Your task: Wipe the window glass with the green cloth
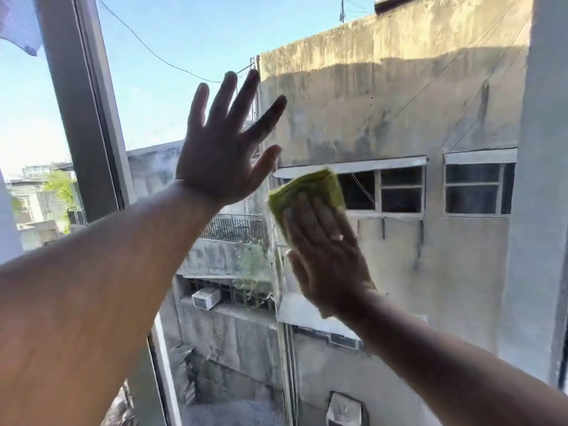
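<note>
A large window glass (399,103) fills the view, dusty and streaked. My right hand (325,253) lies flat against the pane near the centre, pressing a folded green cloth (307,187) onto it; the cloth sticks out above and left of my fingers. My left hand (227,149) is spread wide with fingers apart, palm toward the glass, up and left of the cloth. It holds nothing.
A grey window frame post (83,118) runs diagonally down the left side, with another pane beyond it. A pale frame edge (544,179) bounds the glass on the right. Outside stand concrete buildings, cables and air-conditioner units.
</note>
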{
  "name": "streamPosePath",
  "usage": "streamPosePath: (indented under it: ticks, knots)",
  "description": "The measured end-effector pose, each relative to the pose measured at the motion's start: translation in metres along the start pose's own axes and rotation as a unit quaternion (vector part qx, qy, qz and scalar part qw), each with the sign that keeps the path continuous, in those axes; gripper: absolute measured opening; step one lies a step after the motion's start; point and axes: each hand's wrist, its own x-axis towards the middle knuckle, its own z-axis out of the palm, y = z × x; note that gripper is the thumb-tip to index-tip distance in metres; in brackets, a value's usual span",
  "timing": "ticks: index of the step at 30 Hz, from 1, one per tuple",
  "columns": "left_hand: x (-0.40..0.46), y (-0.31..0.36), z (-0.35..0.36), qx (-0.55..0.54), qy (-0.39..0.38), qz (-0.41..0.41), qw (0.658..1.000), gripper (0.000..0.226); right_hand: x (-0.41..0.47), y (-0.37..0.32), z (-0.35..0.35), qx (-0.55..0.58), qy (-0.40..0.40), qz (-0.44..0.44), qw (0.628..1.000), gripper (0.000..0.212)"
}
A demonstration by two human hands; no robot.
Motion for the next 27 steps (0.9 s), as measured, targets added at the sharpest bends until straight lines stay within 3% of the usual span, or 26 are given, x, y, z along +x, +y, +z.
streamPosePath:
  ticks: [3, 5, 7, 10, 13, 15, 17, 19, 21, 22, 24, 27]
  knots:
    - [-0.003, -0.002, -0.005, -0.025, -0.022, -0.009, 0.999, 0.066, -0.072, -0.071, 0.006, -0.026, -0.121, -0.259, 0.958, 0.076]
    - [-0.002, -0.004, -0.008, -0.028, -0.026, -0.010, 0.999, 0.067, -0.107, -0.077, -0.001, -0.042, -0.193, -0.301, 0.933, 0.075]
    - [-0.002, -0.003, -0.009, -0.026, -0.024, -0.013, 0.999, 0.067, -0.117, -0.057, -0.002, -0.023, -0.180, -0.258, 0.949, 0.077]
    - [-0.004, 0.000, -0.005, -0.016, -0.010, -0.015, 1.000, 0.066, -0.091, -0.008, -0.007, -0.007, -0.064, -0.073, 0.995, 0.074]
    - [-0.003, 0.001, -0.002, -0.013, 0.010, -0.013, 1.000, 0.063, -0.021, 0.001, -0.008, 0.005, 0.020, 0.079, 0.997, 0.060]
    - [-0.003, -0.001, -0.002, -0.011, 0.010, -0.009, 1.000, 0.063, 0.010, -0.033, -0.001, 0.021, 0.030, 0.105, 0.994, 0.062]
    - [-0.003, -0.005, -0.004, -0.016, 0.002, -0.002, 1.000, 0.063, 0.007, -0.084, 0.007, 0.021, -0.009, -0.040, 0.999, 0.071]
    - [-0.002, -0.006, -0.007, -0.025, -0.010, 0.000, 1.000, 0.064, -0.025, -0.122, 0.007, -0.006, -0.083, -0.264, 0.961, 0.077]
    - [-0.003, -0.005, -0.010, -0.027, -0.015, -0.002, 1.000, 0.066, -0.061, -0.118, 0.005, -0.041, -0.140, -0.361, 0.921, 0.077]
    - [-0.004, -0.006, -0.010, -0.029, -0.015, -0.005, 0.999, 0.067, -0.072, -0.102, 0.004, -0.040, -0.142, -0.357, 0.922, 0.077]
    - [-0.003, -0.005, -0.009, -0.035, -0.014, -0.006, 0.999, 0.067, -0.090, -0.052, 0.002, -0.027, -0.111, -0.264, 0.958, 0.078]
    - [-0.004, -0.002, -0.006, -0.032, -0.016, -0.005, 0.999, 0.066, -0.101, 0.044, -0.013, -0.045, -0.029, -0.009, 0.999, 0.069]
